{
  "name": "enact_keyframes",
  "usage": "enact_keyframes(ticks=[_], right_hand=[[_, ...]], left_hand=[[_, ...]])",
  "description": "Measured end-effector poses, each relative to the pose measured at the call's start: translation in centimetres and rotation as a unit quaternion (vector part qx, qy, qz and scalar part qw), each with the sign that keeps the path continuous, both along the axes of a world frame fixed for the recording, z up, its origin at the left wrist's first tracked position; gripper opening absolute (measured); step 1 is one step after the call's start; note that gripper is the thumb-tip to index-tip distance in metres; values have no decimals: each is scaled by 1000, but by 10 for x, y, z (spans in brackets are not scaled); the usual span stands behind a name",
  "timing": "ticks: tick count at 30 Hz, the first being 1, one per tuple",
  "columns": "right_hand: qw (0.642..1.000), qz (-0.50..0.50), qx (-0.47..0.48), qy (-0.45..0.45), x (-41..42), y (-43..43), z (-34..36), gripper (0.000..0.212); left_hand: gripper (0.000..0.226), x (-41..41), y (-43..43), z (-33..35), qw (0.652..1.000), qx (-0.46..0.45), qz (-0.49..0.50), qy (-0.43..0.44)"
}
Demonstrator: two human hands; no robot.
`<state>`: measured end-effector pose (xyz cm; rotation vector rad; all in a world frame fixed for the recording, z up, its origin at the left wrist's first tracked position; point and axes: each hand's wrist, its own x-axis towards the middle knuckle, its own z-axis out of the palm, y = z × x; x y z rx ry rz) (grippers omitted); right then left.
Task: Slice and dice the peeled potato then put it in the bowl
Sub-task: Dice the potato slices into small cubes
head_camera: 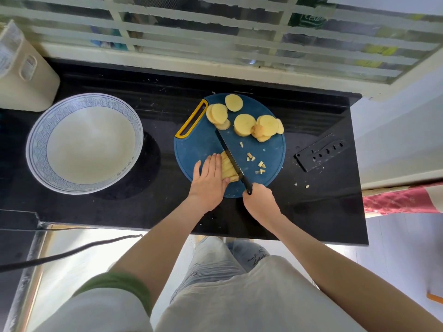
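Here, left hand [209, 178] presses flat, fingers [214, 162] straight, on potato strips [229, 170] on the board [199, 144]; right hand [260, 200] grips the knife [230, 154], blade apparently touching them. Behind lie slices [244, 124]; bowl [43, 125] sits left.

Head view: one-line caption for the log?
Left hand steadies potato strips on the board, right hand cuts with the knife; bowl empty.

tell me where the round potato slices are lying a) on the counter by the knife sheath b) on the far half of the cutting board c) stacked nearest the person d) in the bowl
b, the round potato slices lie on the far half of the blue cutting board, beyond the knife; none are in the bowl.
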<state>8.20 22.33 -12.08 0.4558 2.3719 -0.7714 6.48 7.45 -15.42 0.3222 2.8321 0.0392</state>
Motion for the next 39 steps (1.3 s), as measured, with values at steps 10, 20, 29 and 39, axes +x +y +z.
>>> enact_keyframes(ticks=[10,20,29,39], right_hand=[[999,26,26,1,-10,-3,-6,15],[999,16,27,17,-12,18,-1,18],[998,34,17,58,-21,32,6,22],[912,292,256,132,-15,64,27,22]], left_hand=[[66,-1,-2,-1,1000,-7,-8,-14],[69,-2,0,6,999,-29,-6,-36],[69,-7,-5,15,999,44,22,-14],[39,-33,16,46,934,163,-138,285]])
